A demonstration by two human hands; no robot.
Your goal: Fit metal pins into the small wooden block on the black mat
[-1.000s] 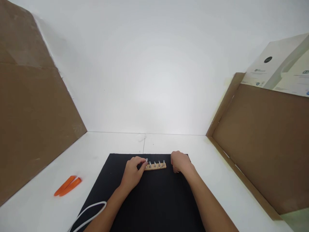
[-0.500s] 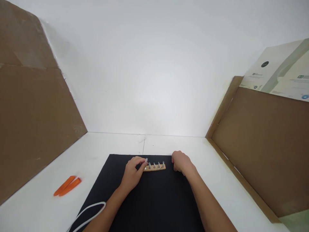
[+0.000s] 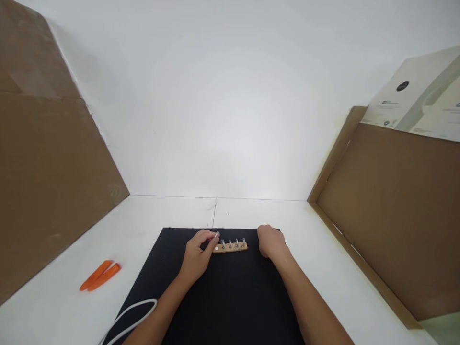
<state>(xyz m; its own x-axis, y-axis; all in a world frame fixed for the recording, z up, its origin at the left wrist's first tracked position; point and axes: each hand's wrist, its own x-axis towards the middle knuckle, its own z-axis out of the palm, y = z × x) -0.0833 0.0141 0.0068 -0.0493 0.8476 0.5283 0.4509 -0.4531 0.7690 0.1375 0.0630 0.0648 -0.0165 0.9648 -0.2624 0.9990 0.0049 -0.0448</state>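
Observation:
A light wooden strip lies on the black mat, with several small clear-and-metal pieces standing along it. At its left end, a white spot shows on the wood. My left hand pinches a small clear piece between thumb and fingertips, just above that end. To the right of the strip, my right hand rests near the mat's back edge with its fingers curled under; whatever they hold, if anything, is hidden.
Two orange pieces lie on the white table at the left. A white cable loops beside my left forearm. Brown cardboard panels stand at the left and right, with a white wall behind.
The small clear piece in my left hand has shifted slightly left and up from the strip's end, uncovering more of the white spot. My right hand has curled in a little more.

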